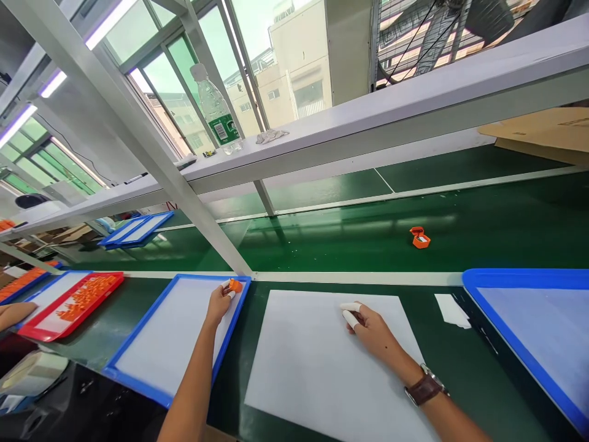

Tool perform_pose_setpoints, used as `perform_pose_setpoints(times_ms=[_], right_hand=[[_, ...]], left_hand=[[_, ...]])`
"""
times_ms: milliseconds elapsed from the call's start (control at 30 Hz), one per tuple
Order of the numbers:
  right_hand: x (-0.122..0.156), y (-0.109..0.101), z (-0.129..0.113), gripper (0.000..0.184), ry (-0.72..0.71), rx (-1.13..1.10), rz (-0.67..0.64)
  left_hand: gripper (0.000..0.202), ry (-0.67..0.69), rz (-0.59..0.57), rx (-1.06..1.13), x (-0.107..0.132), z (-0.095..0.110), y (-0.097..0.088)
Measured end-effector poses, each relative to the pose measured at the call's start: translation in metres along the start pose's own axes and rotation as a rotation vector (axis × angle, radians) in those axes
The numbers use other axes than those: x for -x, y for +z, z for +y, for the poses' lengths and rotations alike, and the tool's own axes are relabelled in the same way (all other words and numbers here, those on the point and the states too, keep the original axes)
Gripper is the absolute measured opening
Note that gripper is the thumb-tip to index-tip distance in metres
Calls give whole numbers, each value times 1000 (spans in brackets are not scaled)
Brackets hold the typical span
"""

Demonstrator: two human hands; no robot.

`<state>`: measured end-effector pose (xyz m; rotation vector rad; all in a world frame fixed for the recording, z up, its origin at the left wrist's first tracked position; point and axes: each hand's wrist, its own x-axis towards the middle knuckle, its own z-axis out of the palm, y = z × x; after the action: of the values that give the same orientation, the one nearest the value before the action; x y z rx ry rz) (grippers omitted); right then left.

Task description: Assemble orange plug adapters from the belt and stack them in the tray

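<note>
My left hand (221,301) is closed, pinching a small orange plastic piece (235,285) over the top right corner of a blue-rimmed tray (151,328) with a white base. White covers sit on its fingertips. My right hand (365,325) hovers over or rests on a large white sheet (317,362); I cannot tell if it touches. Its thumb and index finger, also in white covers, stand slightly apart with nothing visible between them. A brown-strapped watch (426,385) is on that wrist.
A small orange case (419,237) lies open on the green belt (340,236). Another blue-rimmed tray (529,279) stands right, by a white scrap (451,310). Left, another person's hand (16,314) is at a red tray (34,334) of orange pieces. A bottle (216,113) stands on the shelf.
</note>
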<state>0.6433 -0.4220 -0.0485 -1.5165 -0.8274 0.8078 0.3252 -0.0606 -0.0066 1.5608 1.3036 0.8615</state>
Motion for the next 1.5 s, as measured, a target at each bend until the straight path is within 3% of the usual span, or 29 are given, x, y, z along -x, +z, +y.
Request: perform_pose_setpoints(times_ms=[133, 333, 700, 800, 1000, 1200, 1300, 1367, 1433, 1500], right_hand=[[2, -1, -2, 33, -1, 29, 5], [1, -1, 0, 34, -22, 50, -10], [1, 1, -1, 32, -48, 50, -13], [0, 1, 3, 30, -61, 47, -17], [-2, 2, 9, 29, -81, 40, -6], [-3, 1, 14, 32, -74, 42, -17], [-3, 1, 12, 32, -62, 33, -12], [-2, 3, 9, 30, -72, 21, 2], [-2, 4, 4, 28, -86, 22, 14], [-3, 5, 0, 28, -83, 44, 15]], left_hand=[[47, 68, 24, -23, 2, -8, 2], [49, 135, -33, 15, 6, -10, 9], [61, 119, -99, -25, 13, 8, 16], [60, 119, -44, -94, 16, 15, 14], [68, 80, 181, -223, 14, 24, 1], [64, 115, 250, -173, 28, 48, -4], [66, 230, 276, -80, 45, 72, 18], [63, 295, 205, 4, 63, 85, 53], [57, 328, 32, 81, 88, 91, 102], [52, 324, -229, 131, 118, 91, 155]])
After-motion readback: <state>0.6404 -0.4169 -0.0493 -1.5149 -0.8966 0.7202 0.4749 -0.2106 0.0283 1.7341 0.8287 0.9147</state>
